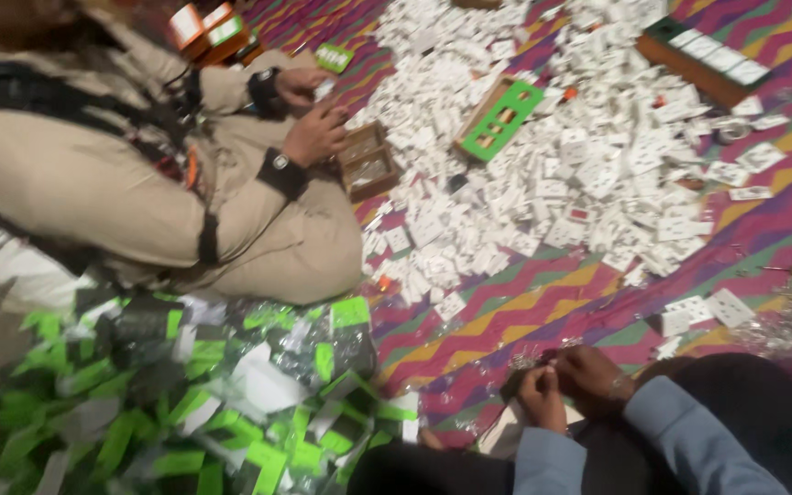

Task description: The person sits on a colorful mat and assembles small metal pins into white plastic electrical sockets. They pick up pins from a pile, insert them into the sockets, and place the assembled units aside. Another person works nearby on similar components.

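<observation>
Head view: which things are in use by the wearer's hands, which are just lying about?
In use:
left hand
right hand
small shiny piece

Lying about:
white plates pile
green cartons heap
green tray
co-worker's small boxes

Blur hides whatever small thing the hands [566,385] pinch.

A heap of switch plates [552,156] is lying on the floor mat [543,307], with a pile of packets [185,403] sitting to its left, before a co-worker [139,174].

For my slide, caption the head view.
Hands pinch a small part beside white switch plates; a co-worker sits opposite.
</observation>
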